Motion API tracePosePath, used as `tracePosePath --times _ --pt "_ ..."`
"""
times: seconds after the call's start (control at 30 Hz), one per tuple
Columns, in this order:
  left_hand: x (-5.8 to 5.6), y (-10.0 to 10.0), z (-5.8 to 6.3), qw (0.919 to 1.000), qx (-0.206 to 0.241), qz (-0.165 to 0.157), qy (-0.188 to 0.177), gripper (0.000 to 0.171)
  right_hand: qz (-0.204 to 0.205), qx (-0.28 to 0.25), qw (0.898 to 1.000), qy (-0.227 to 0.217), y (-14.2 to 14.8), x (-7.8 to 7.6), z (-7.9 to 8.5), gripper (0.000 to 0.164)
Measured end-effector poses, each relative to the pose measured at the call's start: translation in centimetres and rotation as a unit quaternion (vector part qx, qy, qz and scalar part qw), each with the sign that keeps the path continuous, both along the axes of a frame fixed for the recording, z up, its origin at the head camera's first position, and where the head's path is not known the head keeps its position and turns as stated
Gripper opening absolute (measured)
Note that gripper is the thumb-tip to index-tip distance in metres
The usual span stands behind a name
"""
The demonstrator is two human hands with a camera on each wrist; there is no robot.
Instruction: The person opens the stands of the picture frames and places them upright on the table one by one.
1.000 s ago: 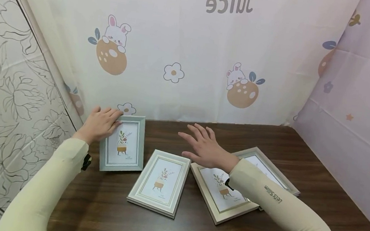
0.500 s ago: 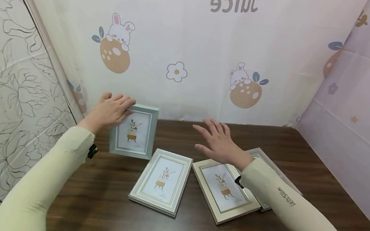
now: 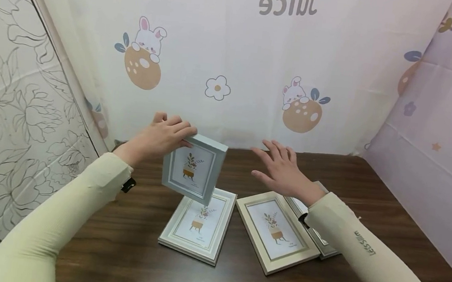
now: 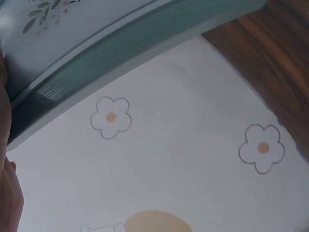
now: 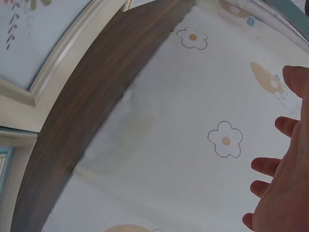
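My left hand (image 3: 158, 139) grips a pale blue-green picture frame (image 3: 217, 167) by its top left corner and holds it up, tilted, in front of a white picture frame (image 3: 168, 235) lying on the table. In the left wrist view the blue-green frame's edge (image 4: 130, 63) crosses the top, with part of the fingers (image 4: 6, 116) at the left. My right hand (image 3: 286, 174) hovers with spread fingers and holds nothing. Below it lies a cream picture frame (image 3: 258, 248), which overlaps a grey picture frame (image 3: 328, 248) partly hidden by the right forearm.
The dark wooden table (image 3: 137, 259) meets a white curtain (image 3: 244, 115) printed with rabbits and flowers at the back. A lilac printed wall (image 3: 430, 188) bounds the right side, and a flower-patterned panel (image 3: 29, 108) stands on the left.
The blue-green frame has risen off the table in my left hand and moved right, now covering part of the white frame. My right hand has shifted right and slightly up.
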State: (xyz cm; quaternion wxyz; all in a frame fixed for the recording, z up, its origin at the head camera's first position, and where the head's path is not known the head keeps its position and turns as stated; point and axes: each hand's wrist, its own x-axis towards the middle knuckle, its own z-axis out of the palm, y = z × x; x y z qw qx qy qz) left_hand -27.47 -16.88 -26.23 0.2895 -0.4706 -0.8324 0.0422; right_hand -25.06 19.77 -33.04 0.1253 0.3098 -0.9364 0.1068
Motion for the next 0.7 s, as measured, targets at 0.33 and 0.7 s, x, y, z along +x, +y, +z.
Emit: tracePosePath --times 0.33,0.7 --pt "0.9 2.2 0.8 0.9989 -0.019 -0.032 0.03 0.032 -0.019 0.004 1.0 0.002 1.4 -0.1 -0.2 0.064" --pt "1.2 2.7 0.5 0.9933 -0.002 -0.066 0.095 0.041 0.007 -0.009 1.0 0.022 3.0 0.2 -0.4 0.065"
